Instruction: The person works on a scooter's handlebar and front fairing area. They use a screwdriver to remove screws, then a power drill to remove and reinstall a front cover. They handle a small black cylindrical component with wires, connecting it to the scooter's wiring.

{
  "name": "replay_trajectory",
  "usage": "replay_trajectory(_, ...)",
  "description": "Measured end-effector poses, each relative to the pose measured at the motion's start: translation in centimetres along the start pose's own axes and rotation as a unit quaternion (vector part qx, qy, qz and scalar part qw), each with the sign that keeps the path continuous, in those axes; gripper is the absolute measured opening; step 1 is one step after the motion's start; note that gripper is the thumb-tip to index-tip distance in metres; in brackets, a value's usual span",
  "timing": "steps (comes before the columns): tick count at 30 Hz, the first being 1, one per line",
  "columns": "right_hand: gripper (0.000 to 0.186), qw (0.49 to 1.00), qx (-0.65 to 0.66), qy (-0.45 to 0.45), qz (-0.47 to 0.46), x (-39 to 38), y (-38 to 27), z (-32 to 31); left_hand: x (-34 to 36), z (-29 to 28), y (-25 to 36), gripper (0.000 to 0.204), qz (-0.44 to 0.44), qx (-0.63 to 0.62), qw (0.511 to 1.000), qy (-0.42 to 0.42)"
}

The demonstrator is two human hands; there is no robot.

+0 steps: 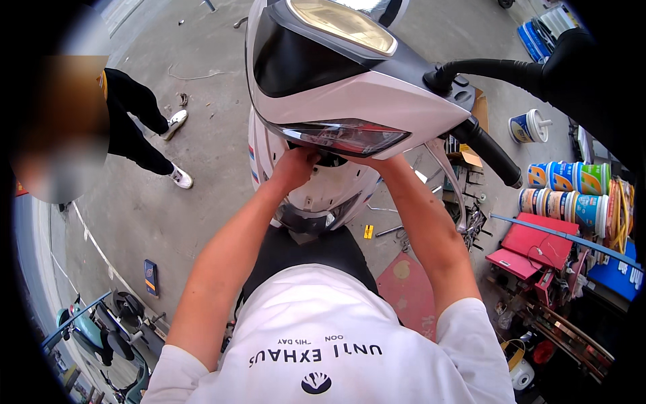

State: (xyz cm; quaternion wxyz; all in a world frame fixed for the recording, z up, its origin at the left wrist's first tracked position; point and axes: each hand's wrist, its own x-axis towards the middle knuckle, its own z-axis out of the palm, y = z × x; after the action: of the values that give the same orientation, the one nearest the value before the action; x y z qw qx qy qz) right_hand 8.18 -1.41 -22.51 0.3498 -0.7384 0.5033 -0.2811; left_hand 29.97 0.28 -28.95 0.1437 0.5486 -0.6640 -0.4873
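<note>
Right in front of me stands a white and black scooter (pixel 336 101), its front end facing me. My left hand (pixel 296 168) is up at the dark gap below the front light (pixel 343 137), its fingers curled inward at the opening. What they grip, if anything, is hidden. My right hand (pixel 378 161) reaches under the same light from the other side. Its fingers disappear behind the white bodywork. Below both hands is the white front panel (pixel 326 192), with small slots in it.
The handlebar grip (pixel 494 153) and a brake lever (pixel 459 202) stick out at right. Paint buckets (pixel 565 210), a red metal box (pixel 538 239) and loose tools (pixel 474 225) line the right side. At left, a person in black trousers (pixel 138 124) stands on the concrete. Parked scooters (pixel 111 330) are lower left.
</note>
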Motion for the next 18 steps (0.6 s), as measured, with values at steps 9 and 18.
replay_trajectory(9,0.068,0.995,-0.078,0.046,0.043,0.2,0.4,2.2,1.3,-0.3,-3.9,0.023,0.173,0.19,0.965,-0.054)
replay_trajectory(18,0.061,0.984,-0.136,0.012,0.112,0.0,1.1,4.7,-0.6,-1.9,-1.6,0.022,0.084,0.108,0.989,-0.048)
